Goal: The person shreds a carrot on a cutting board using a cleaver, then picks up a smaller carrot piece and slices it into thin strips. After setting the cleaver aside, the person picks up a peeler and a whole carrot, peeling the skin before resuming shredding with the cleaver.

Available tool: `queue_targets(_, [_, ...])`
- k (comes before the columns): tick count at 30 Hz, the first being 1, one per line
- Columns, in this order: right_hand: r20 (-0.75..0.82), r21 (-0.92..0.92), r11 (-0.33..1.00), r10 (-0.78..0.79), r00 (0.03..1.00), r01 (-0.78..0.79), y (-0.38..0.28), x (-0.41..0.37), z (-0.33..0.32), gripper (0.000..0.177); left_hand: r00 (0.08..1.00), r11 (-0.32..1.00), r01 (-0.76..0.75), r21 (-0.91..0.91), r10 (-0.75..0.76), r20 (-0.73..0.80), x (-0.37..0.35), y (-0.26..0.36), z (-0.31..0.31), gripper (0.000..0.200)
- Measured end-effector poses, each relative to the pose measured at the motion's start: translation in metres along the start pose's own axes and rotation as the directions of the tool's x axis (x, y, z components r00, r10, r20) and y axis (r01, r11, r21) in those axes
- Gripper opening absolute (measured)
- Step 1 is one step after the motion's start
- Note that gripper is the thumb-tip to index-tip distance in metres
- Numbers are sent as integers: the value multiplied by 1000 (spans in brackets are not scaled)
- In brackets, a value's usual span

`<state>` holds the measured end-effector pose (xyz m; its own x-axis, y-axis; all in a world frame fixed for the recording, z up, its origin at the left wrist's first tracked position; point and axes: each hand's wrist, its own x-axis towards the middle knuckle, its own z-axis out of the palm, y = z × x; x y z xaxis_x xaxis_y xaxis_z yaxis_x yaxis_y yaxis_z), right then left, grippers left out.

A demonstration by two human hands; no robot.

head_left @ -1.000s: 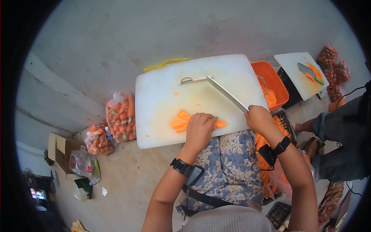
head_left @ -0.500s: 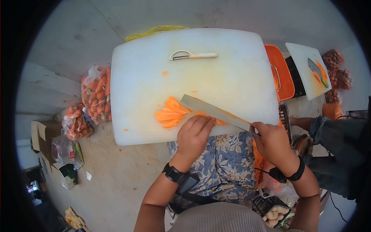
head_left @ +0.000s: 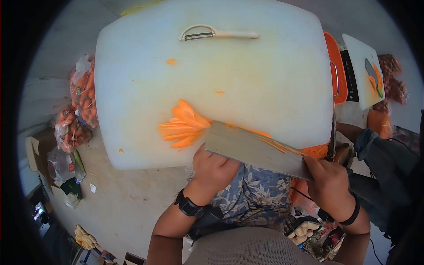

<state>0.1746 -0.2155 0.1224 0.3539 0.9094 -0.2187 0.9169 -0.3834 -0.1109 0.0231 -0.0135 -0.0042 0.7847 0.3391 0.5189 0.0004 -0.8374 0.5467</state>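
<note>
My right hand [head_left: 329,187] grips the handle of a broad cleaver [head_left: 251,148], its blade angled left across the near edge of the white cutting board [head_left: 145,57]. Thin carrot strips cling to the blade. My left hand [head_left: 214,170] is curled at the board's near edge, its fingertips hidden behind the cleaver. Just beyond the blade's left end lies a fan of carrot slices [head_left: 183,126]. A white peeler [head_left: 221,34] rests at the far side of the board.
Bags of carrots [head_left: 84,97] stand on the floor at left, near a cardboard box [head_left: 37,152]. At right are an orange tub [head_left: 334,70] and a second board [head_left: 360,66] with a knife. A person's trouser leg [head_left: 384,172] is at the right.
The view has shifted closer to the board. The cleaver has tilted, showing its flat side over my left fingers, which were pressing on the carrot slices before.
</note>
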Motion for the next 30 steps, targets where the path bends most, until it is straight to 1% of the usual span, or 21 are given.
queue_targets(2, [43, 104, 994, 34, 998, -39, 2, -1, -5, 45, 1000, 1000, 12, 0, -12, 12, 0, 1, -2, 26])
queue_targets(3, [55, 105, 994, 36, 998, -42, 3, -1, -4, 45, 1000, 1000, 15, 9, -15, 20, 0, 2, -2, 27])
queue_targets(5, [53, 16, 1000, 22, 998, -23, 6, -1, -2, 46, 999, 999, 29, -21, -29, 17, -1, 1, 0, 28])
queue_targets(7, [51, 11, 1000, 2, 999, -3, 7, 5, 8, 45, 999, 998, 41, -51, -40, 14, 0, 0, -1, 29])
queue_targets(9, [47, 6, 1000, -20, 999, 19, 4, 17, 14, 45, 999, 995, 26, -101, -21, 44, 0, -2, -4, 30])
queue_targets(11, [-22, 95, 992, -76, 997, 78, -2, 31, 17, 46, 998, 994, 45, -96, -40, 46, -2, 0, -3, 30])
queue_targets(13, [-19, 117, 988, -96, 995, 97, -1, 36, 16, 46, 997, 994, 62, -88, -58, 47, -4, 1, -4, 29])
queue_targets(15, [-19, 136, 983, -122, 992, 123, -2, 37, 8, 47, 996, 992, 64, -105, -57, 65, -2, 2, -5, 21])
queue_targets(16, [32, 96, 990, -109, 994, 106, -4, 33, 1, 48, 996, 992, 71, -102, -64, 67, -5, 3, -5, 21])
queue_targets(17, [84, 56, 995, -92, 992, 88, -6, 28, -4, 48, 990, 989, 116, -95, -107, 92, -8, 4, -5, 23])
queue_targets(18, [87, 59, 994, -94, 992, 89, -6, 24, -8, 48, 982, 984, 157, -89, -147, 117, -11, 5, -5, 26])
queue_targets(19, [82, 54, 994, -97, 992, 93, -5, 20, -11, 49, 982, 983, 160, -89, -149, 120, -15, 5, -2, 26])
queue_targets(20, [77, 49, 994, -99, 992, 95, -4, 16, -13, 50, 954, 909, 291, -298, -254, 158, -21, 4, 1, 30])
queue_targets(21, [79, 52, 994, -97, 992, 93, -3, 13, -12, 50, 913, 774, 407, -485, -343, 219, -24, 3, 4, 35])
queue_targets(22, [73, 42, 995, -90, 993, 87, -3, 10, -12, 49, 912, 772, 411, -485, -344, 225, -24, 4, 4, 35])
queue_targets(24, [70, 33, 996, -82, 994, 80, -3, 9, -10, 49, 861, 629, 508, -589, -400, 315, -25, 5, 5, 36])
queue_targets(25, [72, -9, 996, -88, 993, 89, -4, 12, -9, 48, 859, 627, 510, -588, -400, 319, -23, 5, 3, 36])
queue_targets(26, [74, -51, 994, -95, 993, 99, -4, 14, -7, 47, 915, 793, 401, -459, -326, 237, -19, 4, -1, 33])
queue_targets(27, [75, -48, 994, -95, 993, 98, -3, 16, -4, 47, 958, 914, 273, -299, -230, 171, -15, 4, -4, 29])
queue_targets(28, [76, -30, 994, -103, 992, 105, -1, 20, 1, 44, 957, 914, 275, -298, -231, 173, -11, 3, -6, 29])
queue_targets(30, [83, -4, 993, -114, 990, 115, -1, 25, 4, 41, 970, 956, 214, -198, -185, 155, -6, 4, -10, 21])
